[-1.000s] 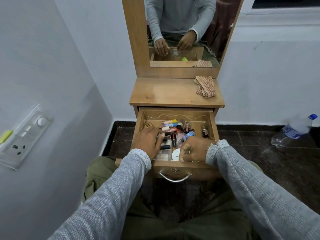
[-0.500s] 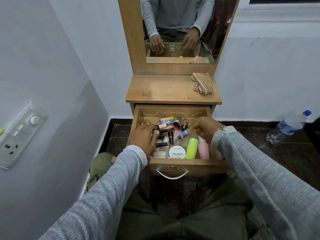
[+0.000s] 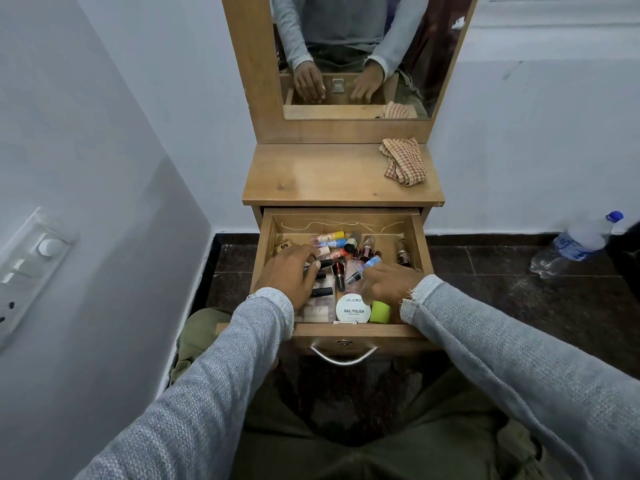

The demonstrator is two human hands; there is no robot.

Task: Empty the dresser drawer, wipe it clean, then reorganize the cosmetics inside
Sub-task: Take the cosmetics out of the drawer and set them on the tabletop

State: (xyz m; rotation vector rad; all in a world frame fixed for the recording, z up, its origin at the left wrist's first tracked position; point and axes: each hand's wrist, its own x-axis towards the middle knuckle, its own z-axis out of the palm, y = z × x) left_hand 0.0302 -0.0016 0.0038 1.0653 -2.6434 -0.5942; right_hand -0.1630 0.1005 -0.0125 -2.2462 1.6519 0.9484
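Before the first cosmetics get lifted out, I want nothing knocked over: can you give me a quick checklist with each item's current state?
1. Drawer pulled fully open: ok.
2. Dresser top has bare room for the items: ok; only the checked cloth lies at its right rear.
3. Left hand has a firm hold on something: cannot tell; it rests over the black tubes.
4. Right hand holding something: cannot tell; its fingers are hidden beside the green bottle.
5. Nail polish remover tin lid closed: ok.
6. Drawer emptied: not ok.

Grey knit sleeves (image 3: 214, 393) with frayed ribbed cuffs, olive green trousers (image 3: 398, 455)
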